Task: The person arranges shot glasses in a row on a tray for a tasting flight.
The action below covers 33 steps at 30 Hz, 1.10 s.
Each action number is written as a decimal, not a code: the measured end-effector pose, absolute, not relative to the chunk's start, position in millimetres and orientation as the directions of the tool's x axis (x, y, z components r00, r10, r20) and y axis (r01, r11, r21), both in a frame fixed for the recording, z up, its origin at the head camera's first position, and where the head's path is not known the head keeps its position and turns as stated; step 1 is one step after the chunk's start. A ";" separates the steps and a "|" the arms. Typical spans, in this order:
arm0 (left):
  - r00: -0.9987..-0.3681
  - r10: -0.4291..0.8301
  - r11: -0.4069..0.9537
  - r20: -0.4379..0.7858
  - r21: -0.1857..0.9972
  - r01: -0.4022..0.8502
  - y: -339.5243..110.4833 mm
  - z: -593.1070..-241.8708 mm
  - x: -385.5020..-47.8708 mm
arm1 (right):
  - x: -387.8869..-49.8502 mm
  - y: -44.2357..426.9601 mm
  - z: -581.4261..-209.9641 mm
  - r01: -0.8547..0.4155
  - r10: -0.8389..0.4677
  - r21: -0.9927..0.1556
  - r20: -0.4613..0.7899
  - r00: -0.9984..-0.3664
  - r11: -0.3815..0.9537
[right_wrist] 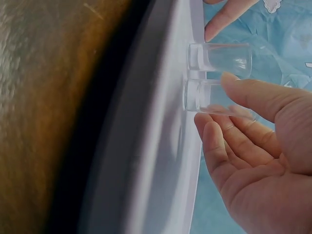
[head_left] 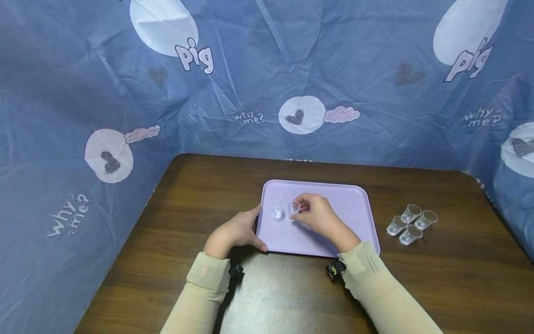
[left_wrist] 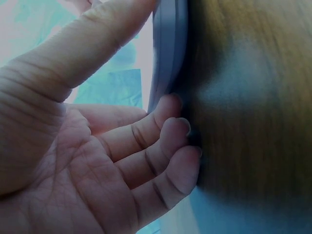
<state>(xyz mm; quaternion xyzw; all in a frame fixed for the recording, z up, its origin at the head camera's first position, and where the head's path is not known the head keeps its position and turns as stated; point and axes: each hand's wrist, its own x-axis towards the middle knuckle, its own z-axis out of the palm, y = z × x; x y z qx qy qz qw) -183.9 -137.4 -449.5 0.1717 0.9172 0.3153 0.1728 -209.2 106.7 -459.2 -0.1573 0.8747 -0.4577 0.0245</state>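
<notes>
Pinching a small clear cup [head_left: 294, 209], that's the right hand [head_left: 319, 214] at work, its grip set with thumb on one side and fingers on the other! The cup is upright, left of the middle of the lilac tray [head_left: 342, 204], and the right wrist view shows its base right down at the tray's surface. Just beside it, nearer the tray's left edge, a second clear cup [head_left: 277, 209] stands upright, a narrow gap between the pair. Across to the left hand [head_left: 238, 229], spread around the tray's near left corner: thumb at the near edge, fingers at the left edge. Nothing clasped in that grip, folks! The fingers are loosely bent, their tips at the bench [head_left: 208, 185] beside the tray's rim. Out to the right of the tray, four more clear cups [head_left: 410, 235] bunch together on the bench, mouths up; whether they all touch, I can't tell. Two pale sleeves [head_left: 375, 273] reach in from the tray's near side, a small black device [head_left: 335, 269] at each cuff. And beyond the tray, behind the bench, it's a creased blue cloth [head_left: 250, 69] printed with pale rounds, hearts and the word "pig".
</notes>
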 end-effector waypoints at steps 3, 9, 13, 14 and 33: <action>-0.880 0.432 0.734 -0.197 0.644 0.216 -137.4 -449.4 -184.0 | -209.4 106.2 -460.7 -0.246 -0.296 -0.812 0.095 -0.951 0.529; -0.880 0.431 0.734 -0.199 0.645 0.214 -137.3 -449.1 -184.4 | -208.9 105.8 -460.4 -0.248 -0.294 -0.814 0.101 -0.950 0.524; -0.879 0.432 0.728 -0.200 0.653 0.209 -136.8 -448.9 -183.9 | -208.1 105.8 -460.4 -0.230 -0.285 -0.820 0.085 -0.955 0.525; -0.879 0.433 0.726 -0.199 0.655 0.209 -136.6 -448.7 -183.6 | -207.7 105.6 -460.3 -0.225 -0.282 -0.821 0.081 -0.956 0.525; -0.881 0.421 0.739 -0.217 0.645 0.194 -137.4 -447.4 -183.4 | -202.5 122.5 -452.4 -0.233 -0.271 -0.829 0.103 -0.957 0.508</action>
